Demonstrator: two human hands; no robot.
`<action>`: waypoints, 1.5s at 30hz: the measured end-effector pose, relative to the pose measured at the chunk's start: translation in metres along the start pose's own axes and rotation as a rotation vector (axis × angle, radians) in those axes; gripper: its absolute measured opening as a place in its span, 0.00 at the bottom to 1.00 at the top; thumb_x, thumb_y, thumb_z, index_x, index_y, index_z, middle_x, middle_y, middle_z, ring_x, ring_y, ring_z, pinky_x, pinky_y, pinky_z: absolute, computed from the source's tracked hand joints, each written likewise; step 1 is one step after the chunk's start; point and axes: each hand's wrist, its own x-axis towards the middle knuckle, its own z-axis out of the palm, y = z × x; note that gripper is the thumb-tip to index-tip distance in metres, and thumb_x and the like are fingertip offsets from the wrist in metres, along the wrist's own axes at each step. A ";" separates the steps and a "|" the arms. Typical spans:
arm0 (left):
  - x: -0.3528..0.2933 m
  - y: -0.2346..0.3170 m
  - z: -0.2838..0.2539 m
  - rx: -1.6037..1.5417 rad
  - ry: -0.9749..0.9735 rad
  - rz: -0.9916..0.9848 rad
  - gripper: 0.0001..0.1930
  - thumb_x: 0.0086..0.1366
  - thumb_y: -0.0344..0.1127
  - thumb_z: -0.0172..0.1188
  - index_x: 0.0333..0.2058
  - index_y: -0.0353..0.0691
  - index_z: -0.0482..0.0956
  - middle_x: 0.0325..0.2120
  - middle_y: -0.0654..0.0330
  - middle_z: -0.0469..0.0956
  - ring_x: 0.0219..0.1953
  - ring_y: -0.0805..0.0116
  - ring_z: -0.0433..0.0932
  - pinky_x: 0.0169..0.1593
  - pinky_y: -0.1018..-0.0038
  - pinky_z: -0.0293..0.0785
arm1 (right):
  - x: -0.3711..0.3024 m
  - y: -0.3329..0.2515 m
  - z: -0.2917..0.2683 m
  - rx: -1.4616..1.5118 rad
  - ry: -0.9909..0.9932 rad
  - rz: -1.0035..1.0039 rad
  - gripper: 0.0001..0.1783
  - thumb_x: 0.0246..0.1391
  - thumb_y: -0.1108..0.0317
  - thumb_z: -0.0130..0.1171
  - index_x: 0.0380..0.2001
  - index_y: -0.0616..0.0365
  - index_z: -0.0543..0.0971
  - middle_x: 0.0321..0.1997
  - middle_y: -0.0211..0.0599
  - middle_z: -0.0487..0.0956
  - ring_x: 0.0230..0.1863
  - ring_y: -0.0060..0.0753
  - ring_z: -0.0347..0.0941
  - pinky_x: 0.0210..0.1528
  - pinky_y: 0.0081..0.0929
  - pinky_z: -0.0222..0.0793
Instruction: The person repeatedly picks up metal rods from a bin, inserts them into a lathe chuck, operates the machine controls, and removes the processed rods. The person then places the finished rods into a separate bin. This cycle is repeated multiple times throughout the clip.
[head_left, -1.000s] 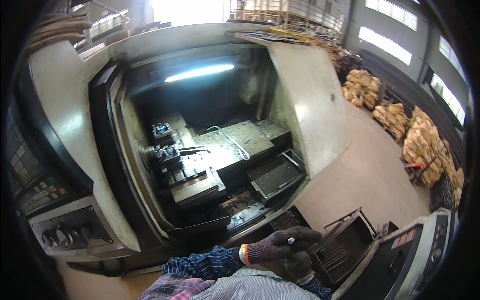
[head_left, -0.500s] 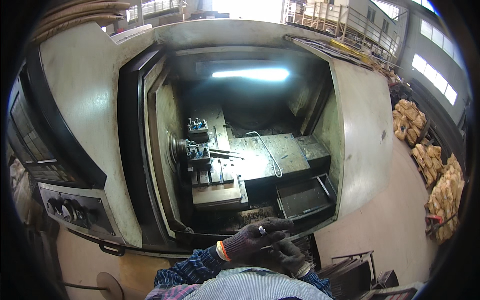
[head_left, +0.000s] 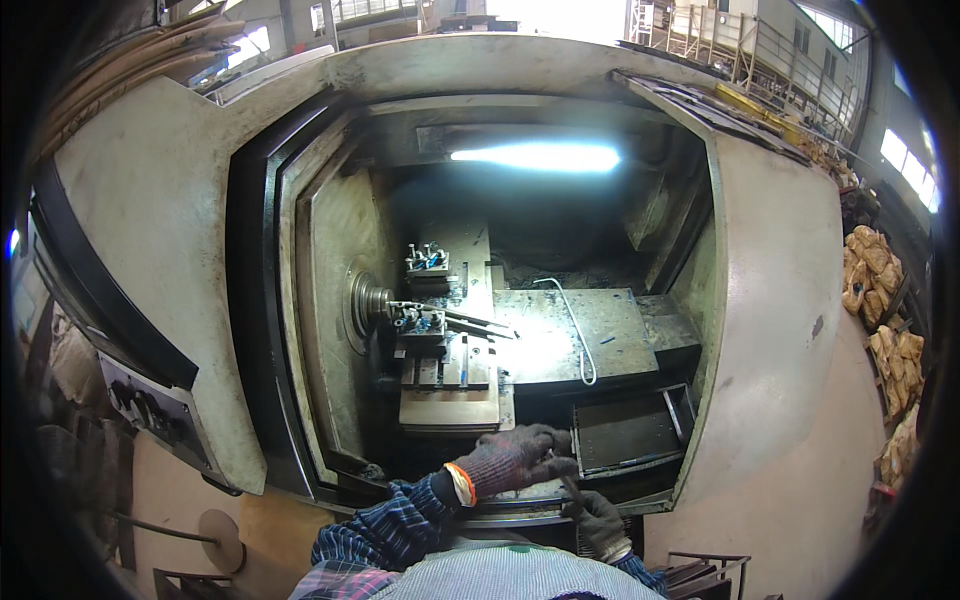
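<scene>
My left hand [head_left: 515, 462], in a dark knitted glove with an orange-edged cuff, is above the front sill of a lathe's open bay. Its fingers are curled, and a tiny pale glint shows near their tips; what they hold is too small to name. Just to the right and nearer to me, my gloved right hand [head_left: 602, 528] is closed, with a finger or thin dark piece pointing up toward the left fingertips. Inside the bay, a tool post [head_left: 420, 325] with clamped bars is beside the round chuck [head_left: 372, 303]. A second tool block [head_left: 428, 262] sits behind it.
A bent white rod [head_left: 575, 330] lies on the metal cover plate [head_left: 625, 320]. In front of that is a dark tray [head_left: 625, 435]. The control panel [head_left: 110, 290] is at the left, wrapped bundles [head_left: 870, 275] stand at the right, and a lamp [head_left: 540, 157] lights the bay.
The view has shifted, so the machine appears farther right and lower. My hands have drawn apart slightly; the right no longer lies under the left. The shiny piece at my left fingers is less visible.
</scene>
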 end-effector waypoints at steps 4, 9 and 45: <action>0.015 -0.011 -0.039 -0.050 0.180 -0.008 0.22 0.72 0.49 0.61 0.55 0.40 0.79 0.52 0.53 0.80 0.54 0.57 0.80 0.57 0.64 0.78 | 0.024 -0.019 0.006 -0.009 0.053 0.014 0.14 0.67 0.62 0.62 0.48 0.62 0.80 0.34 0.28 0.83 0.36 0.22 0.78 0.40 0.23 0.74; 0.051 -0.078 -0.085 -0.004 0.566 -0.038 0.18 0.71 0.43 0.63 0.52 0.37 0.81 0.43 0.50 0.84 0.48 0.64 0.82 0.51 0.69 0.80 | 0.094 -0.072 0.031 -0.243 0.235 -0.098 0.15 0.64 0.58 0.64 0.45 0.58 0.82 0.28 0.32 0.82 0.31 0.22 0.78 0.36 0.24 0.73; 0.205 -0.241 -0.099 0.693 -0.036 -0.391 0.16 0.70 0.35 0.51 0.51 0.40 0.82 0.48 0.46 0.82 0.51 0.46 0.82 0.52 0.54 0.78 | 0.106 -0.072 0.004 -1.136 0.296 0.133 0.15 0.58 0.50 0.64 0.39 0.48 0.85 0.37 0.43 0.85 0.42 0.51 0.82 0.45 0.50 0.77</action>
